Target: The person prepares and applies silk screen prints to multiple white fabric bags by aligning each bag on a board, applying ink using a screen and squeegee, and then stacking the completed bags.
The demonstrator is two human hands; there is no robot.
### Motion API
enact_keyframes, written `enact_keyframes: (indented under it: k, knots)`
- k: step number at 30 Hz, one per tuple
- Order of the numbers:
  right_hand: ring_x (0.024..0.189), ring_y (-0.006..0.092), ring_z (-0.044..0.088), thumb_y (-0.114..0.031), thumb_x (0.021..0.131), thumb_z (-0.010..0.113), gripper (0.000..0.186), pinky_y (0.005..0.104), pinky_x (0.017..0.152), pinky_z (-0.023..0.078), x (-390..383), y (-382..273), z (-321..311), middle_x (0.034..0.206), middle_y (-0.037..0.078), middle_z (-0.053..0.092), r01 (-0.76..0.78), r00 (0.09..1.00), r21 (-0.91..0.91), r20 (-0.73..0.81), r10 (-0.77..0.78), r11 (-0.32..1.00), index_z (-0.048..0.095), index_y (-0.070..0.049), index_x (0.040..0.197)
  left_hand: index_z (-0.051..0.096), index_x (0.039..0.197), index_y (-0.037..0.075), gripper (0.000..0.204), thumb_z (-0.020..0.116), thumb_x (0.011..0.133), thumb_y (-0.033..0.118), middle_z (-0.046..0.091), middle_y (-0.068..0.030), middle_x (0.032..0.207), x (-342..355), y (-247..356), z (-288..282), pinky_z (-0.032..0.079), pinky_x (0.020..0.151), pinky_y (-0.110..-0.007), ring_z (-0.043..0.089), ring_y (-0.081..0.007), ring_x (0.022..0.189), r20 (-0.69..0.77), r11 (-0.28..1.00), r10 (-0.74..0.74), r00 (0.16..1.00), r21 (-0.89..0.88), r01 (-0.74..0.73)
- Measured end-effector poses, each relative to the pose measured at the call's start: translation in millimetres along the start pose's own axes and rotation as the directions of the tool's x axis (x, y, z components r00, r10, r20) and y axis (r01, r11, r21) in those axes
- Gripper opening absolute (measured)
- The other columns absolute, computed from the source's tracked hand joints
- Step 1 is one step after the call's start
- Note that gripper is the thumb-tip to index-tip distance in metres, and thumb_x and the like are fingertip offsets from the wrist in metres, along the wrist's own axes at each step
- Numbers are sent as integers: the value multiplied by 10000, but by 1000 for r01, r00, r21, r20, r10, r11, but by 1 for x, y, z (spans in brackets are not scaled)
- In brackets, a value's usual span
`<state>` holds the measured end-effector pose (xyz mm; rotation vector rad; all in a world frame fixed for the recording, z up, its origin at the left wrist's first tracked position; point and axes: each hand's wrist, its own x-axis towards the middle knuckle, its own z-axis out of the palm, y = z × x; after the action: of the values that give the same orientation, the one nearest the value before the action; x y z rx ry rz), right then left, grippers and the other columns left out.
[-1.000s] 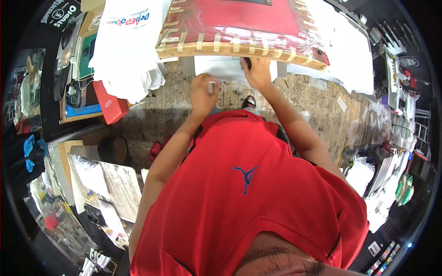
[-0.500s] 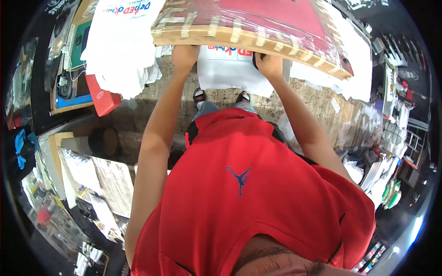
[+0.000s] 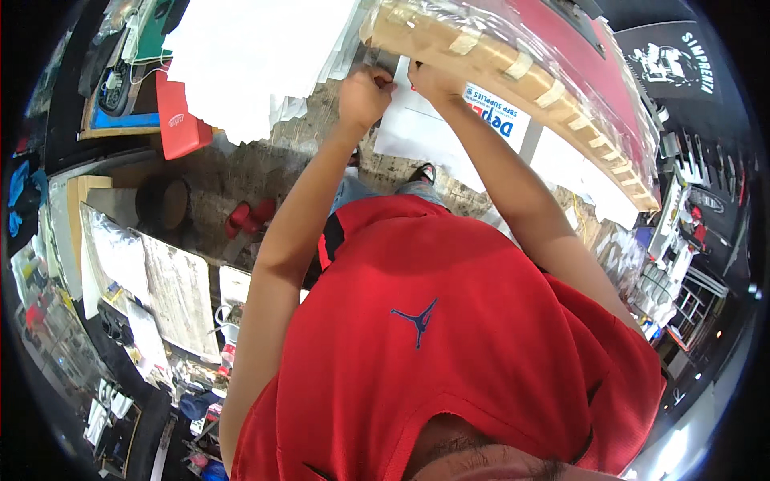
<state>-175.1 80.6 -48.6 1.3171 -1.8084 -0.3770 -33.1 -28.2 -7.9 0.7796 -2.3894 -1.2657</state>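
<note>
My left hand (image 3: 366, 96) is closed, its fingertips pinched together beside the left edge of a white sheet (image 3: 421, 132) with red and blue print. Whatever sits between those fingertips is too small to make out. Close by on the right, my right hand (image 3: 437, 82) has its fingers curled over the sheet's far part, just below the frame's edge. Its grip is partly hidden. Above the right hand slants a raised printing screen (image 3: 521, 68), wooden-edged, with tape strips, clear film and a dark red face.
A thick stack of white sheets (image 3: 257, 64) lies to the left of my hands. Beside it stand a red box (image 3: 180, 120) and a blue-edged tray (image 3: 128, 119). Red footwear (image 3: 250, 216) rests on the worn floor. Cluttered shelves (image 3: 682, 264) line the right.
My hands have come closer together, and the left has left the screen's underside. The view has turned, so the screen now slants down to the right and the printed sheet appears rotated.
</note>
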Motion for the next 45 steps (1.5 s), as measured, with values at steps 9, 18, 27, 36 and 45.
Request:
enact_keyframes:
  k: [9,18,27,36,45]
  knots:
    - [863,331,596,-130,722,726,165,450,757,526,-49,30,-63,879,116,609,-570,807,676,352,475,467,643,-96,860,768,781,63,107,780,719,149,709,-147,783,9,-4,-4,566,678,-386,700,-314,714,-14,986,120,993,114,-118]
    - [872,369,591,-107,746,679,111,451,750,508,-112,71,-64,851,148,593,-709,705,530,561,434,465,616,-70,829,787,808,83,144,833,697,163,720,-116,776,2,-5,-5,540,661,-365,690,-273,690,-28,995,88,996,55,-86]
    - [970,337,573,-248,637,787,385,455,815,516,7,-2,-60,968,125,565,-414,909,781,378,175,468,649,-141,980,785,901,46,157,738,825,175,739,-169,849,-8,-10,-8,563,697,-361,731,-293,754,-76,999,-37,996,0,37]
    - [927,347,600,-224,704,753,286,448,797,543,-17,-8,-79,940,143,570,-403,915,783,351,197,474,652,-120,951,771,955,29,149,723,857,130,738,-171,892,-37,-2,-15,550,684,-359,722,-272,752,-89,999,-33,995,14,34]
    - [905,329,616,-261,714,747,250,423,778,548,25,8,-31,886,118,609,-549,818,603,246,520,578,676,-114,904,718,1045,2,222,649,834,21,692,-196,863,-69,18,-1,545,717,-390,686,-320,774,-41,997,39,998,-60,-41]
